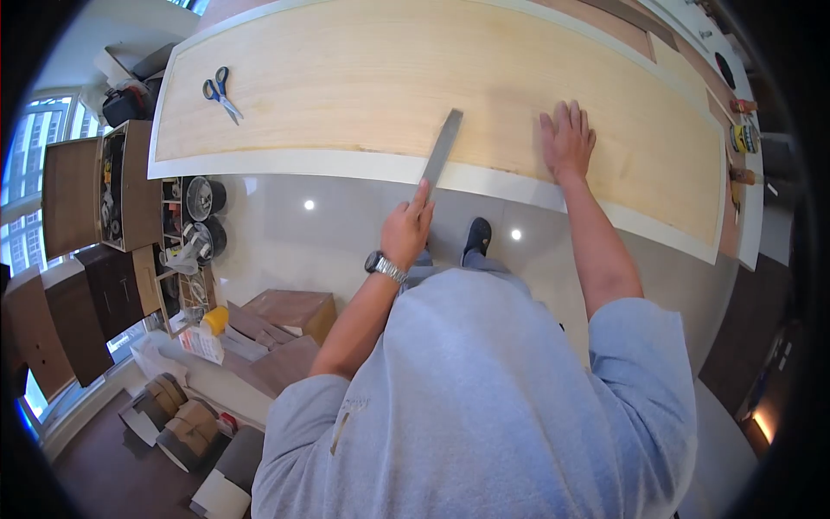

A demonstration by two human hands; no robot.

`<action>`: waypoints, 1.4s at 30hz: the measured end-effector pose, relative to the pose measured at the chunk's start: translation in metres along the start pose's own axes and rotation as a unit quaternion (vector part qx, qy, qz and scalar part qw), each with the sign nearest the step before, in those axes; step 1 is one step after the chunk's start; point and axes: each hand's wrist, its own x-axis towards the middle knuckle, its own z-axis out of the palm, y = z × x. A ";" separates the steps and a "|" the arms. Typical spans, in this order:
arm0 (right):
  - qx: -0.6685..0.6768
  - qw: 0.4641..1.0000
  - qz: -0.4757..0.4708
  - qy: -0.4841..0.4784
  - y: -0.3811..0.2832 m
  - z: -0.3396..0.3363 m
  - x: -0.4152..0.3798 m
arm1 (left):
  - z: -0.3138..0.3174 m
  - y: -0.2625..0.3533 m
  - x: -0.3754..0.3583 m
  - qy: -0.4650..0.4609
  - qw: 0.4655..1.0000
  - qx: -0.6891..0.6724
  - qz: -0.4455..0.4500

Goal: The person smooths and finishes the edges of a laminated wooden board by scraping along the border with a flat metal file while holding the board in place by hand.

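My left hand (408,227), with a watch on its wrist, is closed around the near end of a flat grey metal file (443,145). The index finger lies along the file, which points away from me across the panel's near edge. The grip end is hidden in the palm. My right hand (570,143) lies flat on the pale wooden panel (346,78), fingers stretched forward. White strips border the panel. Scissors (223,95) with blue and black handles rest on its left part, their blades slightly apart.
Small bottles (742,106) and a round tin (744,138) stand beyond the panel's right end. At left are an open wooden cabinet (130,186), dark buckets (206,199) and cardboard boxes (290,310). The tiled floor (285,225) shows below the panel.
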 end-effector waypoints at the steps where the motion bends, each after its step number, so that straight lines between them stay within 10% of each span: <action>1: 0.005 1.000 -0.003 0.005 0.000 0.000 0.000 | -0.004 -0.006 -0.011 0.019 1.000 -0.013 -0.010; 36: -0.006 0.993 -0.081 -0.090 0.026 -0.028 0.021 | -0.011 -0.004 -0.084 0.015 0.998 -0.017 -0.056; 42: -0.018 0.997 -0.077 0.025 0.027 -0.006 0.022 | 0.025 0.025 -0.019 0.020 1.000 0.006 -0.013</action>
